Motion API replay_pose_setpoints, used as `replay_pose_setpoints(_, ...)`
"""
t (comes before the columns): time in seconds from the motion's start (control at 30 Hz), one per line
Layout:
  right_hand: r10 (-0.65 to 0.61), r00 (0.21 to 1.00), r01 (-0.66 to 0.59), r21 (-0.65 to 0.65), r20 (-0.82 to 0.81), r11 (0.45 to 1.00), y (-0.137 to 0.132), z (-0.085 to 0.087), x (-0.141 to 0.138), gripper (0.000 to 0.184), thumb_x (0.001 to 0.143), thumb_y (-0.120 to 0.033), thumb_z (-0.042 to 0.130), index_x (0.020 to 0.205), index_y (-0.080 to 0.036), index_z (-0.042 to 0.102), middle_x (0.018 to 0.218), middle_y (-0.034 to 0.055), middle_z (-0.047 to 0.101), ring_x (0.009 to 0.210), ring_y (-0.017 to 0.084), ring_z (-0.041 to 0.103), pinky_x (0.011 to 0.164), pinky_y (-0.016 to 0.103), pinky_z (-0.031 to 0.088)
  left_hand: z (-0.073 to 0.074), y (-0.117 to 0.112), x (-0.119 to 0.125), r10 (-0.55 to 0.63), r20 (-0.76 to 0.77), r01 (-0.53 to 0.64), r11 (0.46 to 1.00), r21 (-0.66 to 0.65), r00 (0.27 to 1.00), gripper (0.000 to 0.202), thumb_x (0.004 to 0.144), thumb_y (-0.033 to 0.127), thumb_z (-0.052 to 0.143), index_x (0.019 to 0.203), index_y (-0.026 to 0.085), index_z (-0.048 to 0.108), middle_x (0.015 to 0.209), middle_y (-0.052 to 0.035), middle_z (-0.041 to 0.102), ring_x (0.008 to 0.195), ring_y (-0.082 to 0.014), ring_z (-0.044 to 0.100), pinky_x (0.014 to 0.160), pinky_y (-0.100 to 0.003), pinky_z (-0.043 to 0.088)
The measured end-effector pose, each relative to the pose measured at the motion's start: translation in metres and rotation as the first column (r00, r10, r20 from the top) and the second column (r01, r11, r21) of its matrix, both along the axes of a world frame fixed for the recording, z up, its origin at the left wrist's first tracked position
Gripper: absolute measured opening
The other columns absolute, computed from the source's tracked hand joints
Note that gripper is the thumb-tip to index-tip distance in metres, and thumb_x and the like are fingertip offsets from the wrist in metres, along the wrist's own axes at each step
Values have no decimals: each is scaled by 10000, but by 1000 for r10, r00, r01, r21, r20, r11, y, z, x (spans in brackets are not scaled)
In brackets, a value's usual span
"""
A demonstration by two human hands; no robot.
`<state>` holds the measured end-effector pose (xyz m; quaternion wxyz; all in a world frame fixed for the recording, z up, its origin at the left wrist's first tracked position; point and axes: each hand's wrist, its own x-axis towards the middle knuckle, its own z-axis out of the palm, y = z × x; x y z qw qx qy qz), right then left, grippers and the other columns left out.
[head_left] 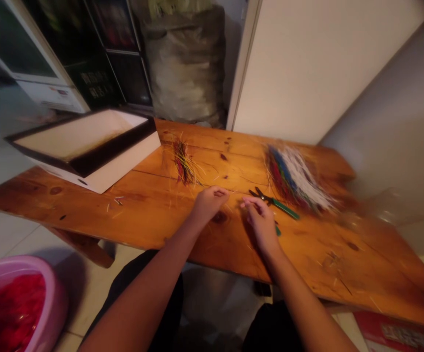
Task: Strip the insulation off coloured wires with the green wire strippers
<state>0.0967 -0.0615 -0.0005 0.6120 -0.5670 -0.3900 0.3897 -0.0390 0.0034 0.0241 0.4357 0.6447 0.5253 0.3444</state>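
Being held pinched, the left grip (209, 204) and right grip (261, 220) are seen (whether a thin wire (234, 192) is gripped cannot be told), with green-handled wire cutters (274, 203) lying just beyond the right grip.

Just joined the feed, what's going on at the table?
A person sits at a wooden table, the left hand and right hand pinched close together, perhaps on a fine wire, though it's too thin to tell. Green-handled wire cutters lie just beyond the right hand, beside a heap of coloured and white wires. A smaller wire pile lies beyond the left hand, near an open white box.
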Motion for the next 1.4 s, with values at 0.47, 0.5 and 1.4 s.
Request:
replay_pose_setpoints(0.47, 102, 986, -98, 35, -129, 995, 4, -8, 0, 212, 742, -347, 620, 900, -206, 626, 662, -23, 591, 462, 64, 400, 420, 200, 252, -2, -8, 6, -121, 182, 139, 986, -91, 976, 222, 628, 243, 648, 721, 175, 458, 636, 33, 585, 606, -90, 551, 564, -199, 367)
replay_pose_setpoints(0.5, 102, 986, -98, 31, -135, 995, 4, -8, 0, 212, 743, -348, 622, 900, -207, 634, 661, -23, 589, 460, 64, 394, 418, 201, 251, -3, -8, 6, -117, 172, 134, 987, -92, 978, 225, 627, 256, 647, 723, 177, 459, 631, 37, 581, 600, -90, 545, 560, -200, 362)
replay_pose_setpoints(1.4, 165, 889, -197, -32, -427, 980, 3, 2, 3, 208, 604, -283, 740, 785, -183, 717, 761, 15, 649, 677, 93, 556, 522, 170, 460, -8, -5, 5, -87, 30, 89, 994, -63, 996, 186, 623, 265, 610, 715, 189, 467, 608, 43, 567, 562, -95, 512, 542, -211, 353)
